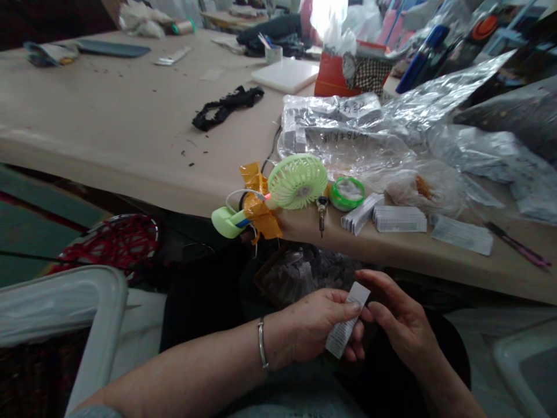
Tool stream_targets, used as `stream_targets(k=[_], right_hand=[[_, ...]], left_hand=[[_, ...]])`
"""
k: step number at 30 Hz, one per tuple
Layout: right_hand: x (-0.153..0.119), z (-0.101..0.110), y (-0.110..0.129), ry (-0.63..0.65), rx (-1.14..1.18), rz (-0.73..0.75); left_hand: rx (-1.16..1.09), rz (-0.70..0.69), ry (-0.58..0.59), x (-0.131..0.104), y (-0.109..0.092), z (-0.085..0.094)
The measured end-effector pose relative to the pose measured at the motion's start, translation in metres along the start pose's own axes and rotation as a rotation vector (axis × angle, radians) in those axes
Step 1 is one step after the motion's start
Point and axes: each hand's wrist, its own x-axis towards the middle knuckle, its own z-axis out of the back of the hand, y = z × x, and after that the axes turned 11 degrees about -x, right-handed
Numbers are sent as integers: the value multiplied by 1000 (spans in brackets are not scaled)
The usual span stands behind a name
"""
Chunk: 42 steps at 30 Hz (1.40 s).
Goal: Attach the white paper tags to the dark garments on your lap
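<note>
My left hand [310, 328] pinches a white printed label [340, 338] between thumb and fingers, above my lap. Close by on the right, my right hand [404, 325] has its thumb and fingers apart; its fingertips are near the label's upper end, and I cannot tell whether they touch it. In front of both hands, on the table edge, lie a fanned bundle of labels [363, 213], a label stack [400, 220] and another label pile [462, 234]. Beside them stand a round green tub [334, 200] with white contents and a small tool with a metal tip [322, 217].
A light green fan [297, 181] is fixed to the table edge [174, 188] with brown tape [266, 219]. Clear plastic bags [357, 148] and a thin pink-ended tool [517, 245] lie rightward. Under the table sits a container of pale pieces [300, 276]; a white tub [115, 296] stands left.
</note>
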Motion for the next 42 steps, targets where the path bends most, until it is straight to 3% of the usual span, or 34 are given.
stream_targets(k=[3, 8, 15, 21, 26, 30, 32, 35, 42], right_hand=[[-4, 1, 5, -29, -254, 130], [-6, -4, 8, -21, -386, 251], [-9, -8, 5, 1, -385, 254], [-12, -11, 4, 21, -326, 175], [-12, -14, 2, 88, -72, -127], [-7, -19, -1, 351, 366, -417], [-2, -23, -1, 433, 554, -463], [5, -28, 5, 422, 721, -478], [7, -32, 11, 415, 755, -473]], left_hand=[[-12, -11, -3, -3, 3, -1], [-24, -6, -17, -4, 8, -1], [-13, -8, -54, -5, 10, -1], [-11, 1, -78, -5, 10, -1], [-2, -2, -59, -4, 10, 4], [37, 12, -13, -7, 9, 3], [58, 14, -20, -8, 9, 2], [79, 9, -29, -9, 10, -1], [83, -4, -72, -9, 9, -1]])
